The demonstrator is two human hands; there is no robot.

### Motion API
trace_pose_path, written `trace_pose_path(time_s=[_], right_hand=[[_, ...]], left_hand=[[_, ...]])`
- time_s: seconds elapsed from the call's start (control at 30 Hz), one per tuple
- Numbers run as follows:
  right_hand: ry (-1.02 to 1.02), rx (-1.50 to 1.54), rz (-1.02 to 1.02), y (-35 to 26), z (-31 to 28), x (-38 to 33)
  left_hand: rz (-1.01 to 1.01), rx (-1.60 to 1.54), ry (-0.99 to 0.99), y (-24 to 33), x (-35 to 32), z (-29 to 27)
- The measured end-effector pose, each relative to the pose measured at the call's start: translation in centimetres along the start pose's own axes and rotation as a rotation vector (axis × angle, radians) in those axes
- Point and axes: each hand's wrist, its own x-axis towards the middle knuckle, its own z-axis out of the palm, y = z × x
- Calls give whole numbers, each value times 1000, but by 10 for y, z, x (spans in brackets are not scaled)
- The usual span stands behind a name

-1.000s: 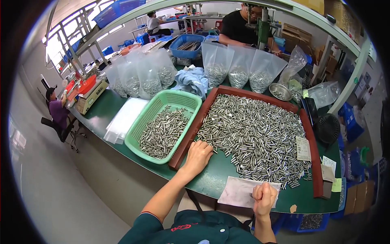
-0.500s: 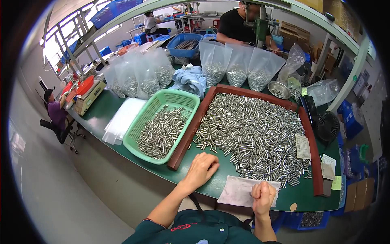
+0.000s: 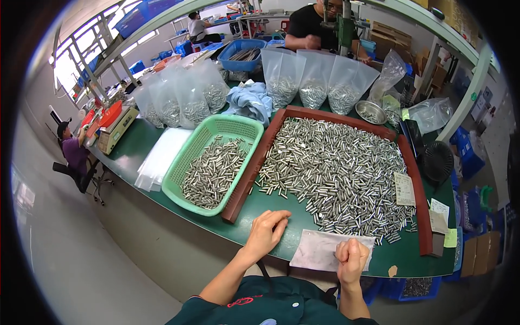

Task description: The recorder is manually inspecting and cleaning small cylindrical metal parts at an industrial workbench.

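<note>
At the near edge of the bench (image 3: pixel 246 221), left hand (image 3: pixel 267 233) sits over bare green surface, partly open, fingers bent, a slight gap between thumb and forefinger. Nothing seen in its grasp; underside hidden, so cannot tell for certain. To its right, right hand (image 3: pixel 352 260) is closed in a fist, thumb uppermost, over a pale sheet (image 3: pixel 317 252); contents of the fist, if any, not visible.

Pins (image 3: pixel 341 179): metal, loose, spread in one broad layer ahead of both hands, nearest ones well short of the left fingers and just beyond the sheet. A red-brown frame (image 3: pixel 245 187) borders them left, far side and right. Left of the left hand, past the frame: green basket (image 3: pixel 222 125), more pins inside. Farthest from the hands, beyond the frame: clear bags (image 3: pixel 280 81) part filled with pins, a blue cloth (image 3: pixel 246 100) beside them. Ahead and right of the right hand: a card (image 3: pixel 404 189) against the frame.
</note>
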Motion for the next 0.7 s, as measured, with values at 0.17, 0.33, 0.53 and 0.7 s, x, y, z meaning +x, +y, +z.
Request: trace_pose_path(time_s=[0.17,0.33,0.53,0.7], right_hand=[[42,-14,45,3,-2,5],[37,-5,0,-1,0,13],[58,25,-10,4,-8,12],[63,-1,-10,3,-9,6]], left_hand=[[-102,-32,-37,-4,-2,4],[-134,-123,0,-2,-2,4],[-182,-140,-21,2,-6,11],[-187,-165,-1,6,-13,16]])
